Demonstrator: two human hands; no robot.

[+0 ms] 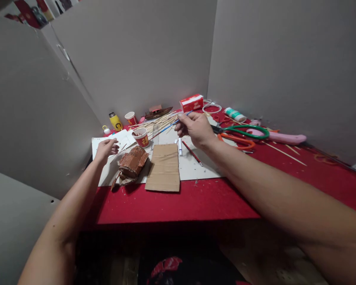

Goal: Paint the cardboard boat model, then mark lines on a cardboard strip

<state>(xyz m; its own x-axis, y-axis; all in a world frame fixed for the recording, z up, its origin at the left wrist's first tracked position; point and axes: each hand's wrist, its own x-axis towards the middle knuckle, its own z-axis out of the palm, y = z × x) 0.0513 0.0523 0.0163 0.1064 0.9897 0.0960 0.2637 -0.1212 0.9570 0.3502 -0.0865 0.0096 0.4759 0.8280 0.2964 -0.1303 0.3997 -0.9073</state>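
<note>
Two hands: both over the table (178,206), well apart.
Right hand (195,128): fingers pinched on a thin blue brush (167,127), held by its far end; the tip slants down toward a red paper cup (142,137).
Left hand (105,149): resting on the white sheet (195,164), fingers loosely curled; whether it grips the small stick by its fingertips I cannot tell.
Brush handling: likely very light, stiff and slim, smooth enough to roll; a pinch near the middle would steady it better than the end.
Model (132,162): brown ribbed cardboard piece lying between the hands, just beside the cup; looks light and easily crushed, best taken by its edges.
Cardboard (164,166): flat strip right of the model, partly on the sheet.
Sticks (158,120): loose bundle behind the cup, near the brush.
Scissors (243,132): green-handled pair right of the right hand, orange pair just below.
Pens: white and red ones lying under the right hand.
</note>
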